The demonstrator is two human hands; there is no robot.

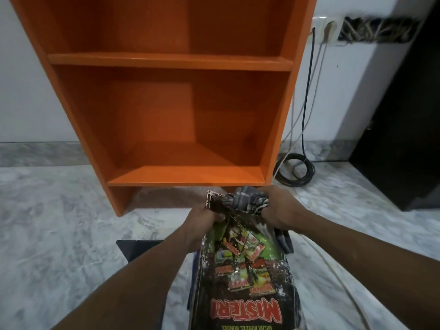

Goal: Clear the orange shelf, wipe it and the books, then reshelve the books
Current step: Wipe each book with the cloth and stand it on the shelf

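The orange shelf (pixel 171 60) stands against the white wall, and both compartments in view hold nothing. In front of it I hold a black book with red "MISTERI" lettering (pixel 242 282), its cover facing me upside down. My left hand (pixel 202 222) grips the book's far left edge. My right hand (pixel 281 210) is closed around a grey striped cloth (pixel 247 201) pressed on the book's far end. A blue edge of another book (pixel 193 277) shows under the left side.
A dark flat object (pixel 135 248) lies on the marble floor under my left forearm. Black and white cables (pixel 295 170) coil on the floor right of the shelf, hanging from wall sockets (pixel 328 29). A black cabinet (pixel 404 115) stands at the right.
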